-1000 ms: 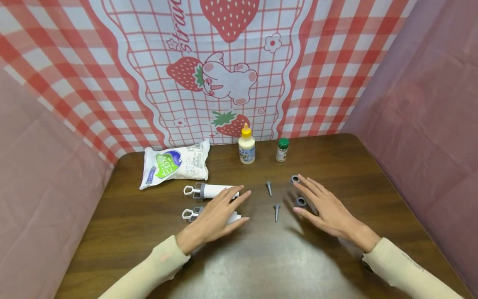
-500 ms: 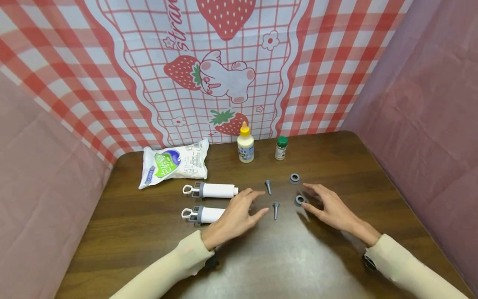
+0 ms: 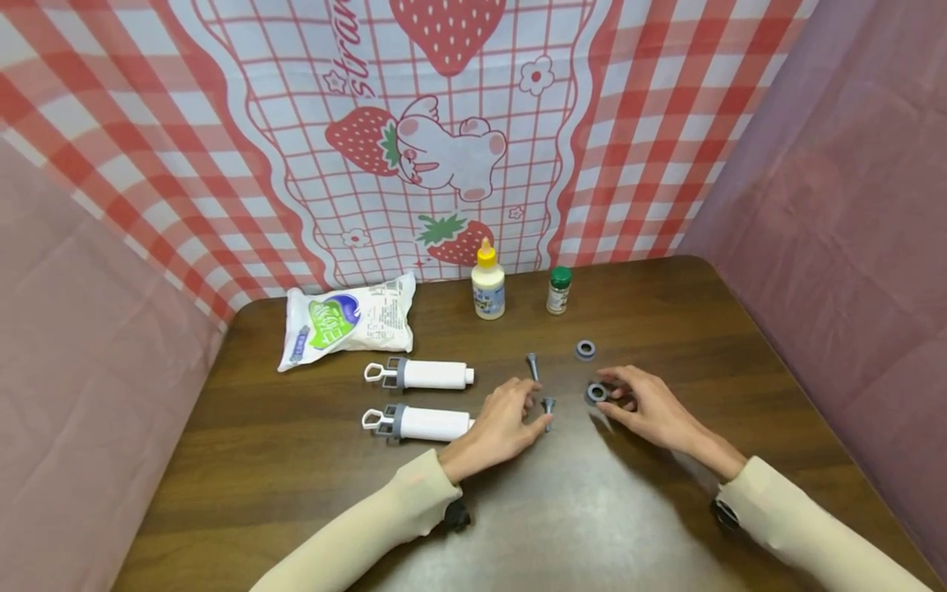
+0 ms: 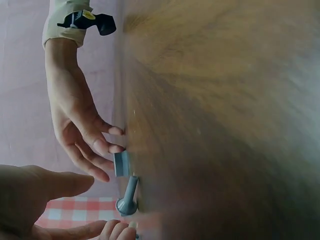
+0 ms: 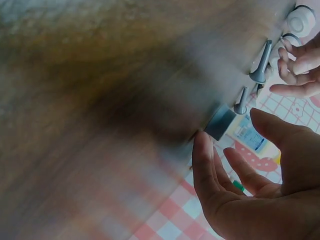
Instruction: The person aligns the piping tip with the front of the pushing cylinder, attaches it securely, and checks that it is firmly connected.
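My left hand [image 3: 503, 423] reaches over the nearer small grey tapered nozzle [image 3: 548, 407], its thumb and fingers on either side. In the left wrist view a gap shows between the thumb [image 4: 75, 184] and that nozzle [image 4: 128, 200]. The farther nozzle [image 3: 533, 366] lies just beyond the fingers. My right hand [image 3: 651, 411] is at the right of the nearer grey ring [image 3: 596, 394], with thumb and fingers apart around its edge. In the right wrist view a fingertip is close to the ring [image 5: 220, 122]; contact is unclear. A second grey ring [image 3: 585, 350] lies behind.
Two white syringes, a farther one [image 3: 436, 375] and a nearer one [image 3: 432, 424], lie left on the brown table [image 3: 244, 485]. Behind are a white plastic bag [image 3: 351, 321], a yellow-capped squeeze bottle [image 3: 488, 288] and a small green-capped jar [image 3: 559, 292]. Cloth walls surround the table.
My left hand has moved right, from over the syringes to the nearer nozzle. My right hand has drawn back from above both rings to the nearer one, its fingers more bent.
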{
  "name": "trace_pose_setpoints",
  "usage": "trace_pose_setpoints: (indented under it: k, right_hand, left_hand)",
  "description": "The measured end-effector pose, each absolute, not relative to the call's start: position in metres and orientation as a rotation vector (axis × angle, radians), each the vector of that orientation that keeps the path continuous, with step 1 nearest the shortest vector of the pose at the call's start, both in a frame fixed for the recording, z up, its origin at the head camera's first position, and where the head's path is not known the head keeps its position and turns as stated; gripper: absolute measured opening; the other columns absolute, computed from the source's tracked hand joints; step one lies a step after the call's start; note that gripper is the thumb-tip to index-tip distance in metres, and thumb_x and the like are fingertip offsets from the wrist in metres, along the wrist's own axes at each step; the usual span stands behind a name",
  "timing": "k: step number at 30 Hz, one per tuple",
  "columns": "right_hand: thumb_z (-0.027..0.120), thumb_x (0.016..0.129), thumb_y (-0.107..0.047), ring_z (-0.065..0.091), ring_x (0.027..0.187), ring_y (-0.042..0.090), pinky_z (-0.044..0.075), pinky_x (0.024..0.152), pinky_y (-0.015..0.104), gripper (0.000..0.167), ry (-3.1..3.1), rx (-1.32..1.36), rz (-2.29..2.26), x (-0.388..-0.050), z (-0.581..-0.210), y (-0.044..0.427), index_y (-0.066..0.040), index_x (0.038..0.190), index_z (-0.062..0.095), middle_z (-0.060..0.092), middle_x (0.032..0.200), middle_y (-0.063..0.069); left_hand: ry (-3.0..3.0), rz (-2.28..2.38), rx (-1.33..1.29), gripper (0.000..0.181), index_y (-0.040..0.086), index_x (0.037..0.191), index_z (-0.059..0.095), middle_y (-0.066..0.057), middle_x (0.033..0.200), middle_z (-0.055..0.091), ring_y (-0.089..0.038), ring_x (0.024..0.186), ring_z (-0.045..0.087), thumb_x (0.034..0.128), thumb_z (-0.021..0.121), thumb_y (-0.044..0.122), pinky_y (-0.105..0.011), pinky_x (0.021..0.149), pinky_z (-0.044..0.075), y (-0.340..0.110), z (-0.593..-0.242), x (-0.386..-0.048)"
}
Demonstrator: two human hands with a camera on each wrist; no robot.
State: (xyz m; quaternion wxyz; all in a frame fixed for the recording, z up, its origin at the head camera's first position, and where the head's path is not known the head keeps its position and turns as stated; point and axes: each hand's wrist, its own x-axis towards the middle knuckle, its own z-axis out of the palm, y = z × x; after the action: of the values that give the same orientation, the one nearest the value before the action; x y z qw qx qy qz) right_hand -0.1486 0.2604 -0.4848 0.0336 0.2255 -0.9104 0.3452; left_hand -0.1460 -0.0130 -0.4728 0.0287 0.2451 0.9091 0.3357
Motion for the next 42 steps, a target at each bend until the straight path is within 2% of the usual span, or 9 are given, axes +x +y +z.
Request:
trace_pose_setpoints:
  k: [10,17,22,32,42]
  right_hand:
    - [0.080,0.091,-0.011,0.072,0.089,0.022,0.061,0.070,0.027,0.040,-2.839,0.693,1.031,-0.153,-0.484,0.256,0.003,0.126,0.067,0.072,0.114,0.018]
    - [0.081,0.090,-0.012,0.069,0.089,0.021,0.059,0.070,0.026,0.037,-2.855,0.693,0.986,-0.156,-0.483,0.253,0.000,0.123,0.069,0.072,0.110,0.014]
    - [0.082,0.089,-0.012,0.068,0.088,0.020,0.057,0.072,0.027,0.036,-2.848,0.700,0.955,-0.157,-0.483,0.251,-0.001,0.121,0.070,0.072,0.107,0.012]
    - [0.083,0.089,-0.014,0.066,0.088,0.019,0.056,0.072,0.027,0.033,-2.851,0.715,0.930,-0.155,-0.485,0.247,-0.004,0.118,0.072,0.069,0.103,0.009]
    - [0.084,0.088,-0.016,0.065,0.088,0.018,0.055,0.074,0.029,0.033,-2.849,0.719,0.893,-0.154,-0.487,0.246,-0.006,0.117,0.073,0.068,0.103,0.008]
  left_hand:
    - [2.829,0.962,0.690,0.037,0.006,0.127,0.069,-0.010,0.101,0.073,-0.022,0.091,0.068,0.0947,0.076,0.025,-0.034,0.079,0.055,0.000,-0.479,-0.150]
    - [2.891,0.792,0.623,0.033,0.016,0.125,0.072,-0.001,0.100,0.071,-0.017,0.088,0.067,0.0953,0.075,0.031,-0.030,0.067,0.052,0.006,-0.479,-0.152]
    - [2.904,0.754,0.601,0.028,0.020,0.121,0.074,0.001,0.098,0.072,-0.017,0.086,0.067,0.0956,0.075,0.032,-0.030,0.062,0.050,0.009,-0.478,-0.153]
    - [2.885,0.808,0.561,0.013,0.019,0.102,0.076,0.006,0.089,0.076,-0.015,0.081,0.070,0.0908,0.080,0.025,-0.029,0.060,0.050,0.008,-0.480,-0.156]
    - [2.875,0.915,0.522,0.012,0.018,0.097,0.076,0.006,0.087,0.077,-0.012,0.080,0.071,0.0878,0.083,0.023,-0.027,0.063,0.053,0.008,-0.481,-0.155]
